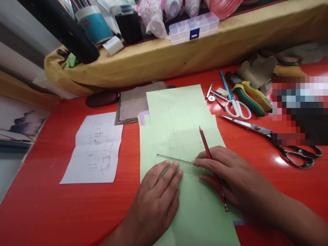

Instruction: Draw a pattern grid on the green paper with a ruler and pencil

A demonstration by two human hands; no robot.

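We had the ruler (pixel 176 159) on green paper (pixel 176 102), left hand (pixel 160 194) pressing flat, fingers slightly spread, likely against slip, right hand (pixel 233 172) pinching the pencil (pixel 205 140), fingertips probably steadying the ruler.

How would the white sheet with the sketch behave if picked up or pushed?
The white sheet would probably flop, since it looks like thin paper, perhaps folding at its middle crease. It might slide easily if pushed, as the red table looks smooth and glossy.

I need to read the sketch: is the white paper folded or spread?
Spread: both halves of the white paper lie open on the red table, a crease between them.
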